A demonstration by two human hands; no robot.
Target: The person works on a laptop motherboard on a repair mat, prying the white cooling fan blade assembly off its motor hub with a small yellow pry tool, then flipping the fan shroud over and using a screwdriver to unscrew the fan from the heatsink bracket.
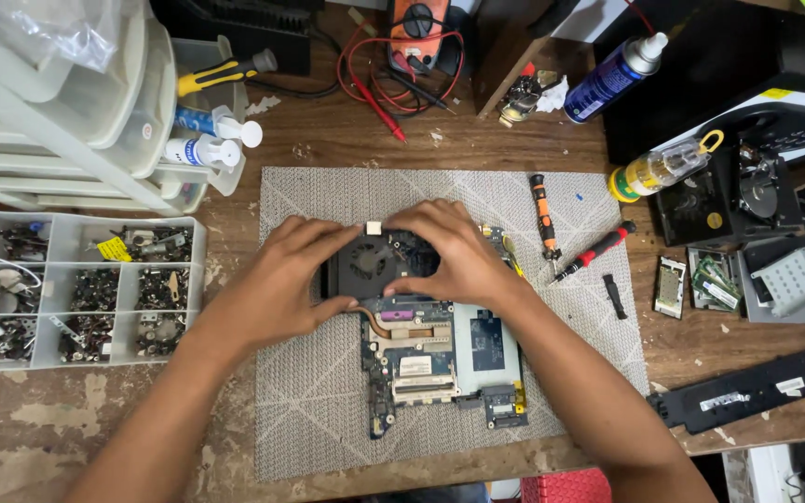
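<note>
A laptop motherboard (440, 359) lies on a grey woven mat (319, 410). At its far end sits a black cooling fan (372, 264) with a copper heat pipe (393, 326) running from it. My left hand (281, 279) grips the fan's left side, thumb under its near edge. My right hand (463, 256) holds the fan's right side, fingers curled over the top. Both hands partly cover the fan.
A compartment tray of screws (76, 289) sits left of the mat, with plastic drawers (67, 102) behind it. Two screwdrivers (544, 216) (596, 250) lie on the mat's right. Spray can (612, 74), oil bottle (659, 168), multimeter (418, 28), memory modules (715, 279) and a black laptop part (747, 389) surround.
</note>
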